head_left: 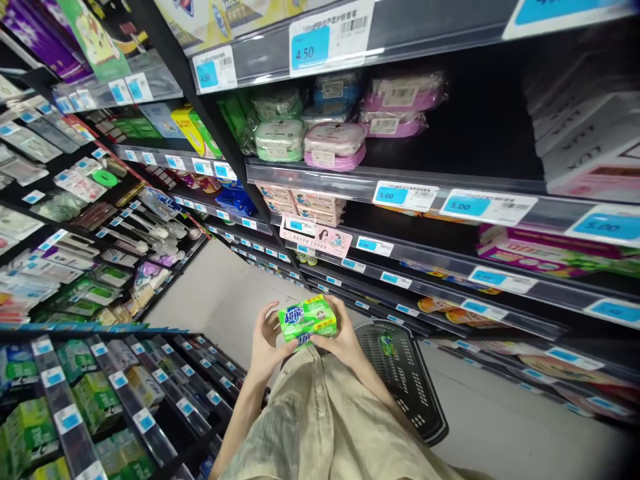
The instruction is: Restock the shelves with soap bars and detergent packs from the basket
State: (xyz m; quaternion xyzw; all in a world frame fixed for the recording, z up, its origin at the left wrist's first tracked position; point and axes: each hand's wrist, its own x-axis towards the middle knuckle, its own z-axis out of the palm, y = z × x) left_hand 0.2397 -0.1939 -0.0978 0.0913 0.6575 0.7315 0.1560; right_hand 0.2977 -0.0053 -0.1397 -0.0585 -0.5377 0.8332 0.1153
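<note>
Both of my hands hold a bright green and yellow soap pack (309, 319) with blue and white lettering, in front of my body. My left hand (267, 343) is curled at its left side, thumb at the lower edge and the other fingers arched. At the right end, my right hand (347, 337) grips it, with the thumb along the near edge. Behind my right forearm, a black shopping basket (425, 393) stands on the floor. Inside the basket lies a small green pack (387, 345) of similar colours.
Shelving (320, 177) runs along the front and right, with wrapped green and pink soap boxes (335, 143) and pale cartons (317, 205). Another low shelf (75, 420) with green packages stands close on my left. Grey floor (210, 287) shows between the racks.
</note>
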